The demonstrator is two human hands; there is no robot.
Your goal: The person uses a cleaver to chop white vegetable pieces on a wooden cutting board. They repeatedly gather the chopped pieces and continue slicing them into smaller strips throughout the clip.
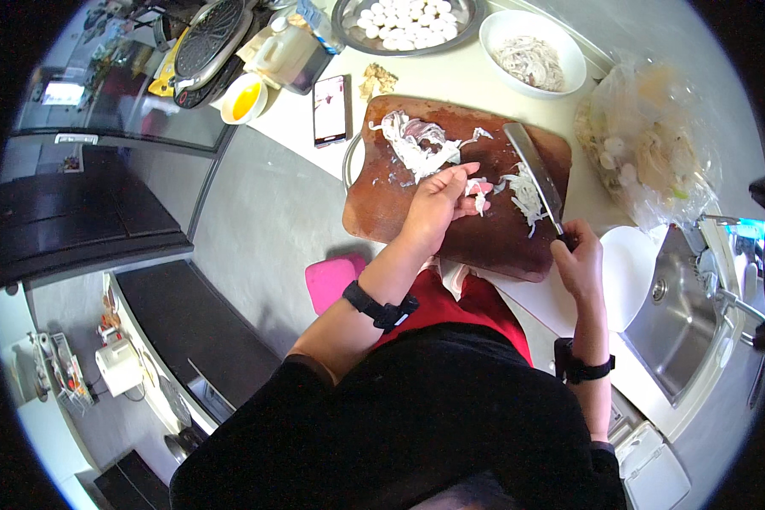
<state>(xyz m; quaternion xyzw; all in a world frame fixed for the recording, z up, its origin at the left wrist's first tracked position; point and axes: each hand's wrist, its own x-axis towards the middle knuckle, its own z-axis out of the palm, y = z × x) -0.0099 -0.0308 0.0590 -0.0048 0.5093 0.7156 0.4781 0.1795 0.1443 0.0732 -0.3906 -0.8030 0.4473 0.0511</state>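
Note:
A brown wooden cutting board (414,226) lies on the counter before me. My left hand (443,204) is above its middle, with a small piece of whitish shredded food (480,201) at its fingers. My right hand (577,258) grips the black handle of a kitchen knife (530,167), whose blade points away from me over the board's right part. Beside the blade lies a small heap of whitish shreds (524,190). A larger pale, stringy piece of food (421,143) rests on the board's far left part.
Behind the board are a metal tray (344,29) of white eggs, a white bowl (532,86) of shreds and a phone (330,111). A filled plastic bag (650,140), a white plate (628,274) and a steel sink (669,331) are at the right. A yellow-filled bowl (229,105) stands left.

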